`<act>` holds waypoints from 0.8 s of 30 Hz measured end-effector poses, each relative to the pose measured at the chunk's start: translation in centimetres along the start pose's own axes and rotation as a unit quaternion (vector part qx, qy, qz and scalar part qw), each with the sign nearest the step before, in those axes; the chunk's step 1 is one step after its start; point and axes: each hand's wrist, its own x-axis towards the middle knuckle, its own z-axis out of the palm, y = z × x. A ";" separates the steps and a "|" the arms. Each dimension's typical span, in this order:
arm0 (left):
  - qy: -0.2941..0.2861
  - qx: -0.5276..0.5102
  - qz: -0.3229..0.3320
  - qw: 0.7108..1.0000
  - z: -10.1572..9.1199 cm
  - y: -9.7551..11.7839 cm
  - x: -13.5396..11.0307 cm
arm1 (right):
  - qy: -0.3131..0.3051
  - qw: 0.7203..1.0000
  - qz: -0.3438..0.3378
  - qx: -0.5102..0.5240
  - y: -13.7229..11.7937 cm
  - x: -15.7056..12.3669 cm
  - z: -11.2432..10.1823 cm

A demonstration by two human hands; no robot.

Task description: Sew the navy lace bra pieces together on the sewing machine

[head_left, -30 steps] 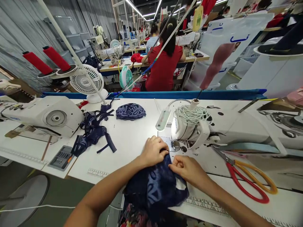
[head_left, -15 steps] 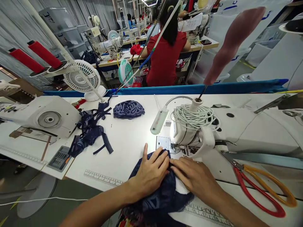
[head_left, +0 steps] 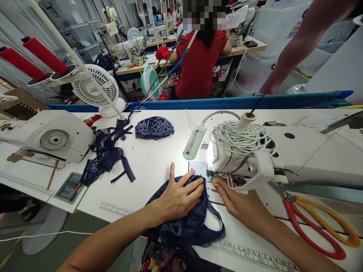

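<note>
White table under navy garment, co-worker beyond

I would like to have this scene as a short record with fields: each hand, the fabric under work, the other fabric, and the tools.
Left hand: spread on the navy garment
Right hand: fingertips beside the needle end of the white sewing machine; grip unclear
Garment: dark, with a looped strip at its right
Other fabric: patterned navy piece and navy strappy bundle, on the table
Tools: scissors, red and orange handles
</note>
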 end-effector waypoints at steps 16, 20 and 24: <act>0.003 0.011 -0.015 1.000 0.3 -0.1 2.4 | 0.034 0.999 -0.007 0.014 -0.1 -0.8 -0.2; 0.009 0.007 -0.025 1.000 0.5 0.1 2.6 | 0.030 0.999 -0.007 -0.015 0.1 -1.3 0.6; 0.014 0.004 -0.035 0.999 0.8 0.1 2.5 | 0.038 0.999 0.001 0.006 0.2 -1.5 0.8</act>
